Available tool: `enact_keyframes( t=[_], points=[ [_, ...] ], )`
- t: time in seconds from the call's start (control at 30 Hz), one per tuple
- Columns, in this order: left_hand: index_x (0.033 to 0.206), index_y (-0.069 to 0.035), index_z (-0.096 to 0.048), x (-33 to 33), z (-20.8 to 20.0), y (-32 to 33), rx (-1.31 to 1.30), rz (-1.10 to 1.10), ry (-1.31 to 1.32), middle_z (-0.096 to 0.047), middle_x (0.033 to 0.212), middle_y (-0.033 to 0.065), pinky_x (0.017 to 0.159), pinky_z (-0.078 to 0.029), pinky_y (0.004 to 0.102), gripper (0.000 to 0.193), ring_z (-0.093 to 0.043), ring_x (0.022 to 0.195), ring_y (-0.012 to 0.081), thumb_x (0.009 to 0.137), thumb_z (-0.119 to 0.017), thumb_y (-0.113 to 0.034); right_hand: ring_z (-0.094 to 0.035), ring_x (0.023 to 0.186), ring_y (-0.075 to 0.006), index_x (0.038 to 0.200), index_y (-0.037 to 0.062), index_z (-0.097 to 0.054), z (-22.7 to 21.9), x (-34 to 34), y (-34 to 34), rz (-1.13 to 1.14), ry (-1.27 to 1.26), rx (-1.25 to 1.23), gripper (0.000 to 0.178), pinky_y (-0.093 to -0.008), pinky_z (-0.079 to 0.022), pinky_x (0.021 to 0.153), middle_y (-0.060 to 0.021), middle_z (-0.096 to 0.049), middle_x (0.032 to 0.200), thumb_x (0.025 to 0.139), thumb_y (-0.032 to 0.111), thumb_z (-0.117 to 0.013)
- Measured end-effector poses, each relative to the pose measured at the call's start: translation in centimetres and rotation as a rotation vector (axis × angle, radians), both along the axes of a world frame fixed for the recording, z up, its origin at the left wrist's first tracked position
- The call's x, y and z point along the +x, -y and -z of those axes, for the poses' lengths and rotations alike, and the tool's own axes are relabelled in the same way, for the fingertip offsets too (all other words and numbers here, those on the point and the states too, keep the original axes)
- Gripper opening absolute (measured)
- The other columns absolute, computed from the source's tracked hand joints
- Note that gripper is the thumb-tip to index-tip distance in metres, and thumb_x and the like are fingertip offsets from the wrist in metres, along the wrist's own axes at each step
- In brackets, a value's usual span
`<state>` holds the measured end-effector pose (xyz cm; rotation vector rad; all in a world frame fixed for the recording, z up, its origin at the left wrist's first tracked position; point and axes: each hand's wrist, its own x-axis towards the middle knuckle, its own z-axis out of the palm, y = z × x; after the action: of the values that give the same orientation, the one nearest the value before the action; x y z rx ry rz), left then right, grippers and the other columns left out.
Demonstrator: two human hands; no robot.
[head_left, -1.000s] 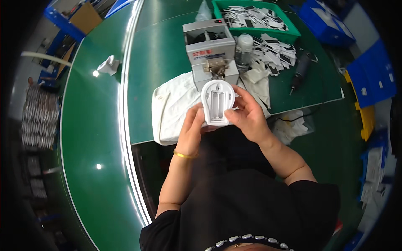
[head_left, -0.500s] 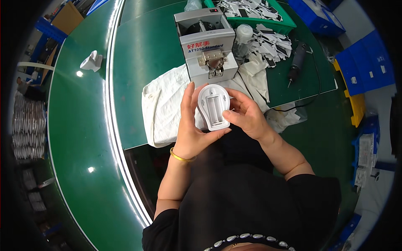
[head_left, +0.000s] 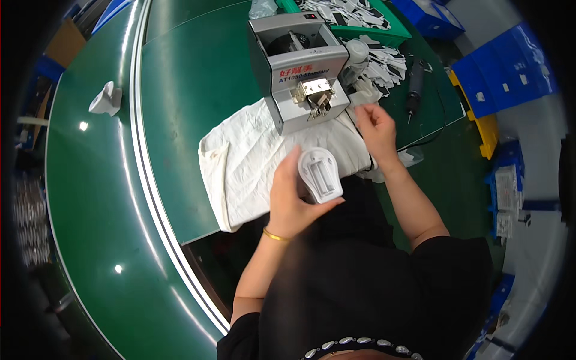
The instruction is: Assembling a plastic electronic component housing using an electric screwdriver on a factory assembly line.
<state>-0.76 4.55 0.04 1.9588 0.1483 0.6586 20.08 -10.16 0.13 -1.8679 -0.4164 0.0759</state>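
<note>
My left hand (head_left: 290,195) holds a white plastic housing (head_left: 323,175), rounded at the top and narrower below, with a long recessed battery compartment facing up. Thumb and fingers grip it from the left and below, in front of the machine. My right hand (head_left: 378,131) is off the housing, just right of the grey screw feeder (head_left: 309,72). Its fingers are curled together near the edge of the white cloth (head_left: 249,159); whether something is between them I cannot make out. The feeder has a metal outlet (head_left: 316,96) at its front and stands partly on the cloth.
An electric screwdriver (head_left: 414,87) with a cable lies at the right. Flat white pieces (head_left: 384,63) are heaped beside a green tray (head_left: 390,36) holding more. A clear jar (head_left: 356,54) stands by the feeder. Another white part (head_left: 107,99) lies on the left bench. Blue bins (head_left: 510,69) stand farther right.
My right hand has let go of the housing and moved right and away, to beside the feeder. My left hand keeps the housing, now slightly lower and nearer me. The whole view has shifted a little.
</note>
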Motion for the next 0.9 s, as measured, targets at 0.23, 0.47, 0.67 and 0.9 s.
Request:
enact_keyframes(
  t=[0.23, 0.47, 0.67, 0.9],
  points=[
    [0.149, 0.002, -0.03, 0.5, 0.2, 0.0, 0.097, -0.028, 0.057, -0.055, 0.133, 0.0181, 0.1, -0.048, 0.0392, 0.125, -0.058, 0.12, 0.0325, 0.052, -0.1, -0.032, -0.048, 0.065, -0.0006, 0.094, 0.0002, -0.07, 0.2, -0.6, -0.3, 0.039, 0.095, -0.197, 0.013, -0.0186, -0.039, 0.059, 0.006, -0.061, 0.074, 0.094, 0.013, -0.07],
    [0.147, 0.003, -0.03, 0.9, 0.8, -0.2, 0.002, 0.027, 0.107, -0.056, 0.134, 0.0203, 0.099, -0.051, 0.0386, 0.123, -0.06, 0.119, 0.0331, 0.052, -0.1, -0.03, -0.05, 0.067, -0.0007, 0.095, -0.0006, -0.071, -0.4, 0.5, 0.6, 0.148, 0.095, 0.081, 0.011, -0.0179, -0.04, 0.06, 0.0047, -0.061, 0.078, 0.094, 0.01, -0.07],
    [0.147, 0.002, -0.03, 0.9, 0.1, 0.0, 0.134, -0.027, 0.049, -0.059, 0.134, 0.0194, 0.098, -0.049, 0.0397, 0.121, -0.062, 0.117, 0.0332, 0.054, -0.099, -0.032, -0.054, 0.072, -0.0071, 0.108, 0.0028, -0.075, -1.1, 4.3, 2.0, 0.132, 0.408, -0.462, 0.022, -0.0218, -0.043, 0.064, -0.0014, -0.06, 0.083, 0.087, 0.011, -0.076],
    [0.148, 0.003, -0.029, 0.5, 0.1, 0.9, 0.205, -0.122, 0.026, -0.061, 0.132, 0.0181, 0.099, -0.046, 0.0388, 0.123, -0.062, 0.117, 0.0331, 0.054, -0.098, -0.035, -0.056, 0.077, -0.0065, 0.106, -0.0024, -0.074, -4.1, 3.9, 3.3, 0.041, 0.098, -0.103, 0.023, -0.0213, -0.045, 0.07, -0.0002, -0.064, 0.097, 0.085, 0.007, -0.077]
  ],
)
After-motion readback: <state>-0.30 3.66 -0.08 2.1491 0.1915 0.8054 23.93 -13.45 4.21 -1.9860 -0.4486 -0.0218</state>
